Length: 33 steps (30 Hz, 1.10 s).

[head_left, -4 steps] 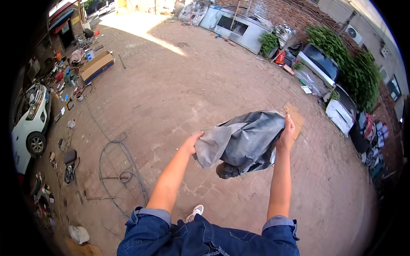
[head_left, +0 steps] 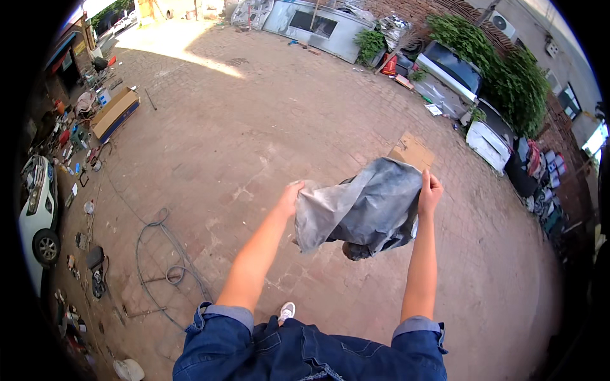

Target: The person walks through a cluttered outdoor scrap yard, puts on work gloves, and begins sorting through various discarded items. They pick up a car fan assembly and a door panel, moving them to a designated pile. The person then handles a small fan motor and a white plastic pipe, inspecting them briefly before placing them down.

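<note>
A crumpled grey cloth (head_left: pixel 375 203), smudged with black, hangs stretched between my two hands in front of me. My left hand (head_left: pixel 292 197) is closed on its left edge. Its right edge is gripped by my right hand (head_left: pixel 430 192), at about the same height. The middle sags in folds, and a dark bunched lump (head_left: pixel 356 251) shows under the lower edge; whether it belongs to the cloth I cannot tell. Beyond the cloth, a flat piece of cardboard (head_left: pixel 416 151) lies on the paved ground, partly covered from view.
A coiled grey hose (head_left: pixel 166 238) and a bent metal rod (head_left: pixel 143 312) lie on the left. Further left stand a white car (head_left: pixel 39 209) and scattered tools. An open cardboard box (head_left: pixel 115 113) is at far left. Car panels (head_left: pixel 488 143) line the right wall.
The surroundings have shifted left in view. The cloth's top edge has risen into a peak, and its lower lump has swung right. Both hands keep their hold.
</note>
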Each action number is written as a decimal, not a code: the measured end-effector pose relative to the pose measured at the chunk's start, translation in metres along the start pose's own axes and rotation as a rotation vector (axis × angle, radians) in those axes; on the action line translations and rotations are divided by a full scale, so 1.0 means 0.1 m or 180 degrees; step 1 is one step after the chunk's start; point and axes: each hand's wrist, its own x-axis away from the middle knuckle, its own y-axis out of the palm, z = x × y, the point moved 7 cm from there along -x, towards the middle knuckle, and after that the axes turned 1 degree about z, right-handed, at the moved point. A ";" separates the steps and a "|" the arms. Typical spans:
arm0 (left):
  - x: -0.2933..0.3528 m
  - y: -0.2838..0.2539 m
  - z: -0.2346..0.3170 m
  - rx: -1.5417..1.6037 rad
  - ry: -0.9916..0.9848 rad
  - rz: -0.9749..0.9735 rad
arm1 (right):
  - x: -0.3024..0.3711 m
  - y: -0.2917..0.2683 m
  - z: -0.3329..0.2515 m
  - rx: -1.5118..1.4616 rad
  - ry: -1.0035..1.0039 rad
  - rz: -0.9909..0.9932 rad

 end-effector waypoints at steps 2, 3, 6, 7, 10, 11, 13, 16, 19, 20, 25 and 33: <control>0.03 0.08 -0.75 -0.0157 0.0014 0.0522 | 0.52 -1.07 0.93 0.1635 0.0862 -0.0098; -0.06 0.67 -0.98 -0.0143 0.0198 0.0376 | 0.42 -1.72 1.09 0.2506 0.0570 0.0099; -0.58 1.98 -1.52 0.0341 0.0268 -0.0140 | 0.04 -2.91 1.17 0.4203 0.0678 0.0366; -0.71 2.37 -1.58 0.0171 0.0414 -0.0294 | 0.04 -2.95 1.13 0.4182 0.0480 0.0296; -0.96 3.46 -1.68 0.0418 0.0276 -0.0708 | 0.09 -2.66 1.20 0.3443 0.0868 -0.0462; -1.21 3.61 -1.78 0.0307 0.0464 -0.0912 | 0.16 -2.43 1.28 0.3410 0.0959 -0.0738; -1.39 4.20 -1.78 -0.0126 0.0611 -0.1188 | 0.11 -2.19 1.46 0.3576 0.1093 -0.0680; -1.51 4.92 -1.66 -0.0709 0.1245 -0.1646 | -0.30 -1.98 1.91 0.3585 0.1130 -0.0414; -1.42 5.42 -1.65 -0.0778 0.1823 -0.2618 | -1.03 -1.63 2.18 0.2014 0.0906 -0.0448; -1.30 5.43 -1.65 -0.1001 0.2447 -0.2793 | -1.09 -1.55 2.20 0.1884 0.0874 -0.0423; -0.94 5.32 -1.19 -0.0656 0.2007 -0.3625 | -1.01 -1.51 1.88 0.2962 0.0917 0.0060; -0.68 4.74 -0.67 -0.1312 0.2518 -0.4671 | -0.98 -2.03 1.61 0.4047 0.0703 0.1104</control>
